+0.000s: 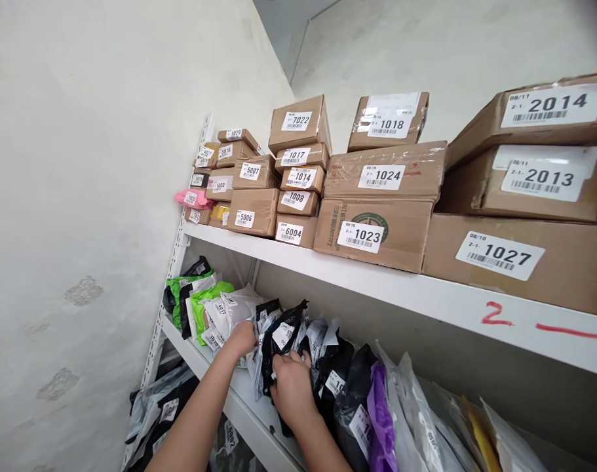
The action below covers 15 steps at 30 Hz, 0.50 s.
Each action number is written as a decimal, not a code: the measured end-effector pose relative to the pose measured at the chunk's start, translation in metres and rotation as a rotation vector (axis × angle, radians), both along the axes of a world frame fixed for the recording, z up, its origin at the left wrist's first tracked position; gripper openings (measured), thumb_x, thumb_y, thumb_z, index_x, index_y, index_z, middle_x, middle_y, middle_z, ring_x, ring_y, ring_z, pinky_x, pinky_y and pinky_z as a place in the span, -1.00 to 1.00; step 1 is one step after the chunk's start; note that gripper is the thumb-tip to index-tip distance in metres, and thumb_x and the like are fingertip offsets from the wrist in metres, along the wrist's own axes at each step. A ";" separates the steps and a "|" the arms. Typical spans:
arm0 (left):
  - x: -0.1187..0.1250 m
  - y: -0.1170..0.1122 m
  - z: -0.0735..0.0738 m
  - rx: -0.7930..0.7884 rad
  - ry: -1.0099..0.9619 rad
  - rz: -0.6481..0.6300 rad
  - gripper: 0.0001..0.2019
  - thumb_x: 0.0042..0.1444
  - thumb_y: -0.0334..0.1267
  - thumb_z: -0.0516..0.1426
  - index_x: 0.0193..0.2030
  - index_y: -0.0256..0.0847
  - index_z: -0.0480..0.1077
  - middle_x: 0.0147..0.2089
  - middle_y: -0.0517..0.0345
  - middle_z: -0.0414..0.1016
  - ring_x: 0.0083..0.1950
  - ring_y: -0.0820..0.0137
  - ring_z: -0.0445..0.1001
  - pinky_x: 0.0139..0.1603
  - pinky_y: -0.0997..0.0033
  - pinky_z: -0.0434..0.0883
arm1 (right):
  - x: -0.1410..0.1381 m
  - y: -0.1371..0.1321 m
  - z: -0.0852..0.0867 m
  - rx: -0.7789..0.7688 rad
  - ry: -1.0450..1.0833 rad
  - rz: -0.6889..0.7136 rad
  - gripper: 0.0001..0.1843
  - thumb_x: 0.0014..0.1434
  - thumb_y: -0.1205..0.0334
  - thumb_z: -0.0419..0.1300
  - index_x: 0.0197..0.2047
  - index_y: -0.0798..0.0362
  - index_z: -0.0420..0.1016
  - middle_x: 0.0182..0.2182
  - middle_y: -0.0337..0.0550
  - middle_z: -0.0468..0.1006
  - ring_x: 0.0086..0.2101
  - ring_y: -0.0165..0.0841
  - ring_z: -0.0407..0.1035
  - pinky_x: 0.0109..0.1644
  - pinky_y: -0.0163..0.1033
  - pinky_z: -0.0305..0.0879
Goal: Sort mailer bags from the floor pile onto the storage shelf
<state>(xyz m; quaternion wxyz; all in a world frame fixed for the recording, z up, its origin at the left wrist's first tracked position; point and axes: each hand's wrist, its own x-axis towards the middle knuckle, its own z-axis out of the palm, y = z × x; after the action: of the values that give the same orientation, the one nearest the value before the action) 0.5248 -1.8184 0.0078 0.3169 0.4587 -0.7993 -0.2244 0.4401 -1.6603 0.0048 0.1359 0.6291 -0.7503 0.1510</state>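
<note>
My left hand (242, 337) reaches in among plastic mailer bags on the middle shelf, its back towards me and its fingers curled. It lies against a pale translucent bag (242, 305); what its fingers hold is hidden. Just to the right, my right hand (292, 387) has its fingers closed on a black mailer bag (284, 328) with a white label. That bag stands upright between grey and white bags. Close by my right hand stand another black bag (338, 360) and a dark grey bag (356, 390).
Labelled cardboard boxes (371, 216) are stacked on the white upper shelf (298, 259), above my hands. Bright green bags (200, 305) stand at the left end, a purple bag (381, 419) at the right. More bags (168, 400) lie lower down. A wall (72, 196) rises at left.
</note>
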 end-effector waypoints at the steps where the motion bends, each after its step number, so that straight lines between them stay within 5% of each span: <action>1: -0.002 -0.003 -0.002 0.025 -0.004 0.008 -0.93 0.03 -0.46 0.16 -0.34 -0.30 0.48 -0.26 0.05 0.60 -0.20 0.35 0.52 -0.09 0.28 0.39 | 0.000 0.000 0.000 -0.001 -0.001 0.000 -0.71 -0.05 0.45 0.17 -0.19 0.11 0.46 -0.16 0.04 0.59 0.04 -0.09 0.32 0.27 0.14 -0.05; 5: -0.012 -0.006 -0.010 0.078 -0.013 0.017 -0.91 0.09 -0.36 0.16 -0.40 -0.28 0.46 -0.40 0.16 0.56 -0.30 0.40 0.51 -0.14 0.31 0.42 | -0.004 -0.003 -0.005 -0.036 -0.007 0.013 -0.73 -0.06 0.44 0.16 -0.21 0.11 0.47 -0.19 0.02 0.60 0.00 -0.09 0.33 0.27 0.14 -0.04; 15: -0.023 -0.002 -0.018 -0.015 -0.040 0.085 -0.74 0.24 -0.29 -0.03 -0.20 -0.30 0.47 -0.10 -0.09 0.58 -0.04 0.28 0.51 0.01 0.18 0.37 | -0.009 -0.009 -0.011 -0.071 0.009 0.026 -0.73 -0.08 0.43 0.18 -0.24 0.08 0.46 -0.24 -0.02 0.61 -0.06 -0.10 0.38 0.24 0.11 -0.03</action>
<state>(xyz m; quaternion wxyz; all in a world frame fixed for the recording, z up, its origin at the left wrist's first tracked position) 0.5022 -1.8201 -0.0102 0.3136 0.4942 -0.7869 -0.1956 0.4306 -1.6690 -0.0059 0.1595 0.6343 -0.7356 0.1763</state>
